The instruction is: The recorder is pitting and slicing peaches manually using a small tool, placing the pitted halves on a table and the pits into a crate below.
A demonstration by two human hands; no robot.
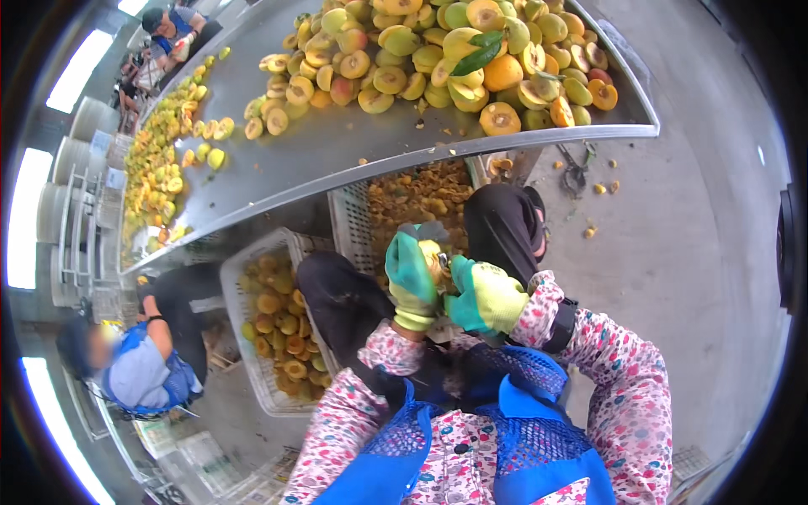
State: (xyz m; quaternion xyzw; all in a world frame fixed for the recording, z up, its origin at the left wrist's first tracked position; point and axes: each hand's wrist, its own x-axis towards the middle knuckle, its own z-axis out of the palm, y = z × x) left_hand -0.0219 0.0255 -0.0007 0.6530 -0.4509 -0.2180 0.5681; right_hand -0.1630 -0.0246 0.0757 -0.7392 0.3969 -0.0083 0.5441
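My left hand (410, 274), in a green and yellow coated glove, grips a piece of yellow stone fruit (432, 257) between my knees. Close beside it, my right hand (489, 295), gloved alike, is closed around a small metal tool (443, 259). Only the tool's shiny end shows, against the fruit; its handle is hidden in the glove. Beneath both hands stands a crate (351, 221) of orange-brown fruit scraps (420, 196). Fruit halves (293, 341), many with hollowed centres, fill a white plastic basket (235, 315) to the left of my knee.
A metal table (303, 158) with a raised rim spans the front, bearing a heap of halved peach-like fruit (404, 69) and green leaves (478, 53). Another person (145, 360) sits at the left; one more (167, 38) is farther off. Fruit bits (600, 188) lie on the floor.
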